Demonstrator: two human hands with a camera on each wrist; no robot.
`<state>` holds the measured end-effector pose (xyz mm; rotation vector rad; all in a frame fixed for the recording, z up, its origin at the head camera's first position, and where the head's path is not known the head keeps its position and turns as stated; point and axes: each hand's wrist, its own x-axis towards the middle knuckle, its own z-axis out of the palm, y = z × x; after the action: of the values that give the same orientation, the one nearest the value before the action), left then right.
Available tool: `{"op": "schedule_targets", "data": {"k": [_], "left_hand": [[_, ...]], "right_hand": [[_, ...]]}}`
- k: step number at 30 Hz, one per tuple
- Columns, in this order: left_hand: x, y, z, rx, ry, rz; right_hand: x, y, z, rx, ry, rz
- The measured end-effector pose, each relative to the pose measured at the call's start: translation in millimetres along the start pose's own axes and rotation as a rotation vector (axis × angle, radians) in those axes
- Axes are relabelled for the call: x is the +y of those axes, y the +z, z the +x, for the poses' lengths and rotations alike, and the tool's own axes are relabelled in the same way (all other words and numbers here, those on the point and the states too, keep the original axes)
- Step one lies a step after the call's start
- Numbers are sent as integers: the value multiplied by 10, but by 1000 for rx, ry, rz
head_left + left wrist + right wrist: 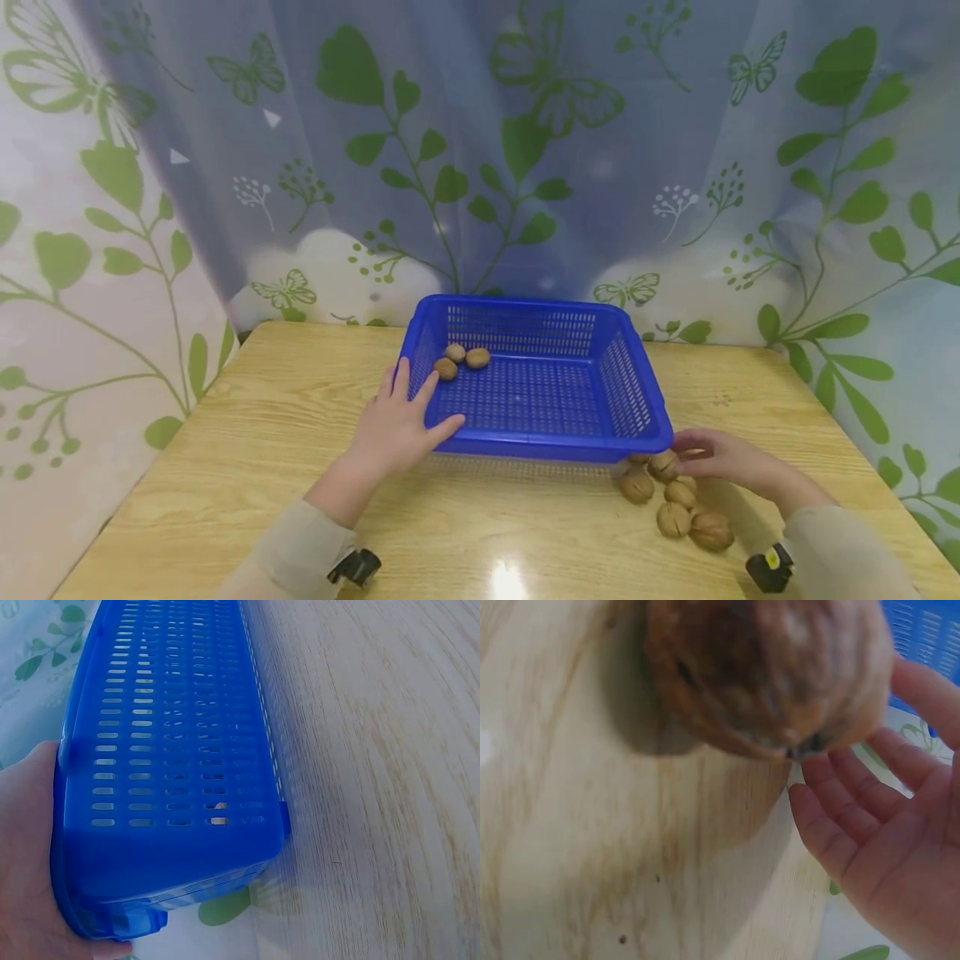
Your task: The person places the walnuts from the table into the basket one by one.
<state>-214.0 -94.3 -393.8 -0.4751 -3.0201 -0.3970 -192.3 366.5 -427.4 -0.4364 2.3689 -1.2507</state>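
Beside the bent fingers of the right hand [723, 460] lie walnuts [680, 493], any pinch unclear; under the spread fingers of the left hand [392, 429], the basket [540, 442].

Shows a draped cloth backdrop [453, 50] in muted blue, printed with green leafy stems [451, 183], outlined butterflies [251, 75] and small white triangles [272, 117], with pale cloud shapes [330, 254] low down. Turns into a whitish panel [37, 179] on the left and a pale bluish panel [933, 333] on the right, likewise leaf-printed. Includes a light, wood-grained table [225, 467] close against the backdrop. Catches white glare [507, 579] on its near part.
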Motion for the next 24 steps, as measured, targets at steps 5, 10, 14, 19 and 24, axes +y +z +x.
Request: {"op": "schedule_targets", "data": {"k": [5, 10, 14, 19, 24], "left_hand": [[-3, 8, -6, 6, -3, -2], [17, -15, -19, 10, 1, -8], [32, -29, -24, 2, -1, -10], [34, -32, -23, -3, -2, -12], [27, -31, -18, 4, 1, -16]], "right_hand": [[29, 26, 68, -11, -50, -46], [38, 47, 85, 16, -52, -108], [25, 43, 46, 53, -35, -141], [-66, 3, -47, 106, -15, -142], [-207, -65, -123, 162, -4, -149]]}}
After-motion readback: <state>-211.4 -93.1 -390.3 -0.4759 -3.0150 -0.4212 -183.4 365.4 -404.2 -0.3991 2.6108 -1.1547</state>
